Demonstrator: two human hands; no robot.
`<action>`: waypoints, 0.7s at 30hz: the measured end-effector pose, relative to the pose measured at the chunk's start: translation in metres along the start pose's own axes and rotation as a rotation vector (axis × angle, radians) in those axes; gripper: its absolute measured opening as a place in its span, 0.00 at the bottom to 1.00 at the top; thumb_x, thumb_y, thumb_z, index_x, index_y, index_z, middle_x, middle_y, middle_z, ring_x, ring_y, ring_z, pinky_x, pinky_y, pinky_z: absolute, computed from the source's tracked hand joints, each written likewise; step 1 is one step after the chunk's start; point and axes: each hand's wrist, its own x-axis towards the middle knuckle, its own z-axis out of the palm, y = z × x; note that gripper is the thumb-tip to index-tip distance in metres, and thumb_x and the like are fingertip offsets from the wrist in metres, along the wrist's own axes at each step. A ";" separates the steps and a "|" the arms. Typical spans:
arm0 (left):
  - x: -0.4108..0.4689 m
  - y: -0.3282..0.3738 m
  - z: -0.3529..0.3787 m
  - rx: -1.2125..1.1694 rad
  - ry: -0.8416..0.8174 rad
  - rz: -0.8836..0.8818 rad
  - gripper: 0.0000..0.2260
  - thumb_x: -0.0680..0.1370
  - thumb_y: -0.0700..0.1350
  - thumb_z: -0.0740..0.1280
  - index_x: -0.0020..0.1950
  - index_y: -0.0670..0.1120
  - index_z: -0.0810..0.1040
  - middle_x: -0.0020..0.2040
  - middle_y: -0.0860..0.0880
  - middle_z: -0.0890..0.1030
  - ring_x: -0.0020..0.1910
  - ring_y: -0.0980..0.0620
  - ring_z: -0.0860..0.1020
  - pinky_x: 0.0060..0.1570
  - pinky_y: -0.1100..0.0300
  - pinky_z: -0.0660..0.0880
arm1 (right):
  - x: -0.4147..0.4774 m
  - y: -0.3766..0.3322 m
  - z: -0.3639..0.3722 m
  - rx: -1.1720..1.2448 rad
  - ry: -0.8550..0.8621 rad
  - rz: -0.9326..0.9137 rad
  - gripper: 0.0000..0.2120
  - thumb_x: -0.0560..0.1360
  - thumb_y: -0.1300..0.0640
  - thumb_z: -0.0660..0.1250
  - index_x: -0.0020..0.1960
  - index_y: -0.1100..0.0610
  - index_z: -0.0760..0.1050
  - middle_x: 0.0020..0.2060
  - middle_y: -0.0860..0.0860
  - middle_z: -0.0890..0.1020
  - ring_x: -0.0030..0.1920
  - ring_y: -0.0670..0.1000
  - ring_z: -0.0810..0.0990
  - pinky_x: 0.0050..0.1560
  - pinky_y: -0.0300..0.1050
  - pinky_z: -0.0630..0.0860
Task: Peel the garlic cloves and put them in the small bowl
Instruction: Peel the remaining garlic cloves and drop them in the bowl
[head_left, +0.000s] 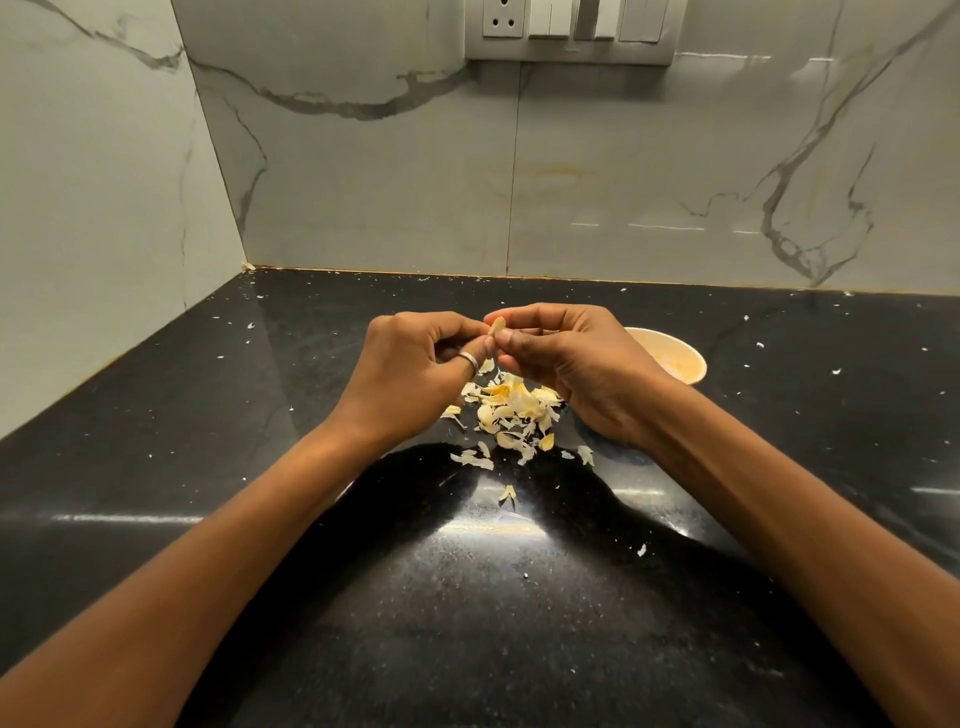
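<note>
**DESK:** What did the bowl hold?

**OPERATOR:** On my feed the small bowl (675, 340) stood on the counter at centre right of the frame, half hidden behind the right hand (571, 364). I saw a pale yellow mass low inside it. It was too blurred for me to call it peeled cloves.

**DESK:** And the garlic?

**OPERATOR:** One garlic clove (497, 326) was held in the air just above the frame's centre, where the two hands met. It was over the counter, left of the bowl and not in it. It looked small, tapered and pale yellow. I could not tell how much skin was on it.

**DESK:** The hands?

**OPERATOR:** Both were curled tight. The right hand pinched the clove between thumb and forefinger. The left hand (410, 374), wearing a ring (469, 359), had its thumb and forefinger tips closed against the clove's left side.

**DESK:** Anything beneath them?

**OPERATOR:** A pile of skins (511, 410) lay on the black countertop (519, 623), directly below the hands and just left of the bowl. Loose flakes trailed toward lower centre. A switch panel (571, 31) sat on the marble wall at top centre.
</note>
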 end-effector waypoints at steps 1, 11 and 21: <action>0.000 0.001 0.001 -0.009 -0.003 -0.015 0.07 0.78 0.43 0.73 0.55 0.45 0.85 0.39 0.50 0.85 0.30 0.57 0.82 0.31 0.56 0.82 | 0.000 0.001 0.000 -0.015 0.003 -0.009 0.08 0.76 0.70 0.68 0.55 0.66 0.82 0.45 0.59 0.85 0.45 0.51 0.84 0.49 0.40 0.83; 0.000 0.004 -0.001 -0.039 -0.068 -0.097 0.06 0.78 0.44 0.73 0.53 0.45 0.86 0.39 0.51 0.85 0.31 0.57 0.82 0.32 0.60 0.81 | -0.001 0.005 0.001 -0.126 0.035 -0.038 0.05 0.77 0.65 0.70 0.52 0.63 0.83 0.43 0.56 0.85 0.44 0.50 0.84 0.45 0.42 0.81; 0.002 -0.003 -0.002 0.065 0.003 0.111 0.07 0.77 0.41 0.74 0.54 0.44 0.86 0.43 0.51 0.84 0.37 0.59 0.81 0.34 0.64 0.79 | -0.001 0.001 -0.002 -0.100 -0.002 0.031 0.06 0.78 0.67 0.67 0.54 0.67 0.81 0.39 0.57 0.82 0.36 0.49 0.81 0.39 0.39 0.81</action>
